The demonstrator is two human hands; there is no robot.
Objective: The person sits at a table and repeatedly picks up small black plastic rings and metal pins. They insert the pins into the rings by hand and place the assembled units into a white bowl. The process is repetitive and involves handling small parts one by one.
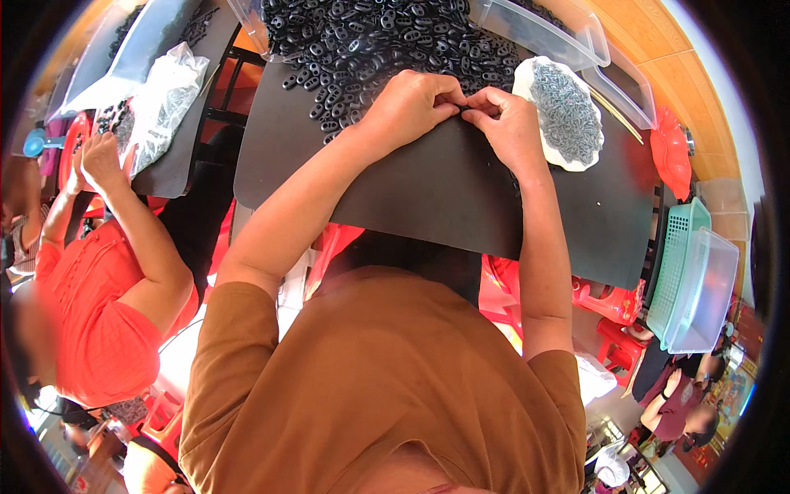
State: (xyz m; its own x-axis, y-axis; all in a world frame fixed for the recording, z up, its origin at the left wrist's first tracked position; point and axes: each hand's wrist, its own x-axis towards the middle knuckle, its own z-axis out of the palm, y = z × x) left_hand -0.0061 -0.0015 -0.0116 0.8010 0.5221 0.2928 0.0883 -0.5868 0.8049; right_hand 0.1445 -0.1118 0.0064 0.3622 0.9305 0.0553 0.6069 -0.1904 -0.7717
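My left hand (415, 105) and my right hand (508, 125) meet above the dark table (411, 189), fingertips pinched together. Between them shows a small black part (463, 108), mostly covered by the fingers; its exact kind cannot be made out. Just beyond my hands spreads a big heap of black oval plastic pieces with holes (354, 49), some lying loose along its left edge. Beside my right hand stands a white scalloped dish (594, 154), filled with many small grey metal pieces (565, 115), too small to name for certain.
Clear plastic bins (547, 31) stand at the back. A red scalloped dish (671, 152) and a green basket (679, 255) are at the right. To the left, a person in red (107, 305) works at another table holding a clear plastic bag (169, 99).
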